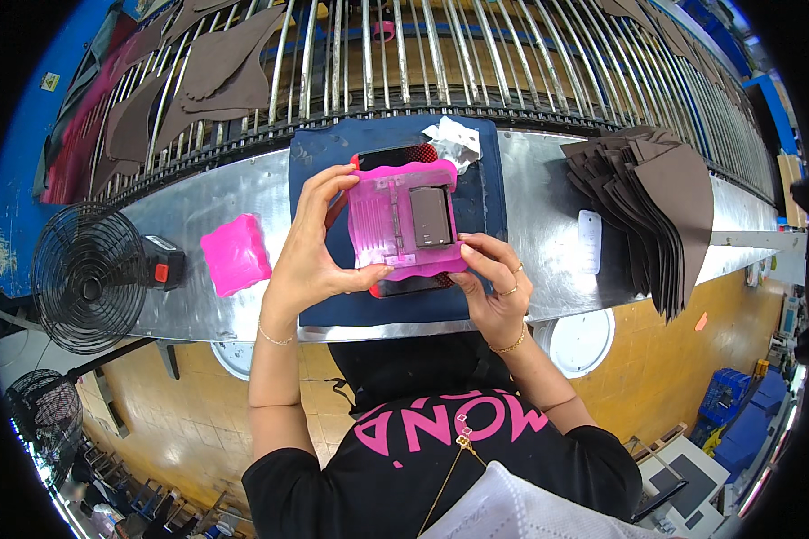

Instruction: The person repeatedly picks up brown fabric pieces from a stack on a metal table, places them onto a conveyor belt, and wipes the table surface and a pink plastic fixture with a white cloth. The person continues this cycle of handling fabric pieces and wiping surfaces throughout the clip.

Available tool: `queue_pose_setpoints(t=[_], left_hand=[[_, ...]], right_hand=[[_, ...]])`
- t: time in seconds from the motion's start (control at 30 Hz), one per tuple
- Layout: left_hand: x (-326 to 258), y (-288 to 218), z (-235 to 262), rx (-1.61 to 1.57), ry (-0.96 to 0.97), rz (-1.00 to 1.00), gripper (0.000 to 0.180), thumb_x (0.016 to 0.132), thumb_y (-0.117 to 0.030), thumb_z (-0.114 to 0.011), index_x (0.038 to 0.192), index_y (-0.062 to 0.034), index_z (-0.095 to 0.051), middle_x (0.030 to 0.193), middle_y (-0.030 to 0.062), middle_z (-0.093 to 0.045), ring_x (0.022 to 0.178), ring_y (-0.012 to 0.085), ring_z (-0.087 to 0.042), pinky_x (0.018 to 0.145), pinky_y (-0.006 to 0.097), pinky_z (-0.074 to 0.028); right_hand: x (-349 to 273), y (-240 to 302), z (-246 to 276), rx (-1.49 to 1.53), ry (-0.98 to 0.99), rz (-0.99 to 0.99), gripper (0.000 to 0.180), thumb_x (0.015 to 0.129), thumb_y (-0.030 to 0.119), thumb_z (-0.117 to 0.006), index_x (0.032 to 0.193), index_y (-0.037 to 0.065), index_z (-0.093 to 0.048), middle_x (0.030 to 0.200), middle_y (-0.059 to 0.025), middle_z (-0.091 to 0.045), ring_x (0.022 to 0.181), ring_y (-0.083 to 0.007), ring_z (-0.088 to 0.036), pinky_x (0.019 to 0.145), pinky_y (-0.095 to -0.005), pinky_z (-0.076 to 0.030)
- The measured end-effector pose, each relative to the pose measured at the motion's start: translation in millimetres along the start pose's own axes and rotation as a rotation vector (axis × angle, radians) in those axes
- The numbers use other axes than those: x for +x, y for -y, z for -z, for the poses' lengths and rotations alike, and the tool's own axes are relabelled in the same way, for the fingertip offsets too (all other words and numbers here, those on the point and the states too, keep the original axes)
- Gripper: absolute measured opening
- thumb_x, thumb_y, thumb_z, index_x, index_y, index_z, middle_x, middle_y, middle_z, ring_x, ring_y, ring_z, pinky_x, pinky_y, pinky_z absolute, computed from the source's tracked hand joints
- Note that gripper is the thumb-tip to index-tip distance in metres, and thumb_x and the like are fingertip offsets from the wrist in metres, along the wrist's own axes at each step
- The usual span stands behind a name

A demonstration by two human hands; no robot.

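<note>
Both my hands hold up a pink plastic panel (382, 216) with wavy edges, over a dark blue mat (333, 310) on the metal bench. A hinge-like strip and a dark rectangular piece (432, 216) show on the panel's face. My left hand (313, 238) grips its left side, thumb at the lower corner and fingers at the upper one. The lower right corner is pinched between thumb and fingers of my right hand (497, 286). Behind the panel, a dark object with red edges (395, 158) is mostly hidden. Crumpled white paper (456, 144) lies beyond it.
A pink wavy-edged square (235, 255) lies to the left, beside a black fan (90, 286). On the right are a fanned stack of dark brown cut pieces (661, 207) and a white tag (589, 241). Metal rollers (404, 63) run behind the bench, with more brown pieces (220, 76).
</note>
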State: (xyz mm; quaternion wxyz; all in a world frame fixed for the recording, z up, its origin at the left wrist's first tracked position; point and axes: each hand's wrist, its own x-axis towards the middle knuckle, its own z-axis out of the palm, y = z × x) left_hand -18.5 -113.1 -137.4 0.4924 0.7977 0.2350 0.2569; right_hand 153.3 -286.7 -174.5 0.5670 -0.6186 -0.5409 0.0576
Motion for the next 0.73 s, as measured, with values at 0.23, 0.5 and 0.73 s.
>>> queue_pose_setpoints(t=[0.23,0.5,0.73], left_hand=[[-0.7,1.2,-1.1,-0.001,-0.011,-0.018,0.09,0.056,-0.02,-0.088,0.132,-0.0057,-0.042,0.138,0.0127,-0.037,0.13,0.0285,-0.043,0.11,0.041,-0.039],[-1.9,2.7,0.1,0.024,-0.005,-0.015,0.09,0.056,-0.021,-0.088,0.132,-0.0056,-0.041,0.139,0.0131,-0.037,0.13,0.0287,-0.043,0.11,0.041,-0.039],[-1.3,2.7,2.1,-0.003,0.01,-0.036,0.094,0.058,-0.02,-0.087,0.137,-0.006,-0.039,0.141,0.0127,-0.036,0.132,0.0292,-0.041,0.111,0.043,-0.037]], right_hand=[[-0.2,0.9,-0.3,-0.012,0.005,0.007,0.037,0.077,0.004,-0.075,0.112,0.01,-0.065,0.11,-0.0159,-0.064,0.091,-0.0269,-0.066,0.071,-0.031,-0.057],[0.4,3.3,0.3,-0.031,0.013,0.008,0.038,0.076,0.003,-0.076,0.112,0.008,-0.064,0.11,-0.0162,-0.065,0.093,-0.0278,-0.066,0.075,-0.0327,-0.056],[-25.0,-5.8,9.8,0.607,0.051,-0.366,0.058,0.083,0.007,-0.072,0.134,0.013,-0.045,0.148,-0.0195,-0.037,0.126,-0.0337,-0.049,0.103,-0.0371,-0.041]])
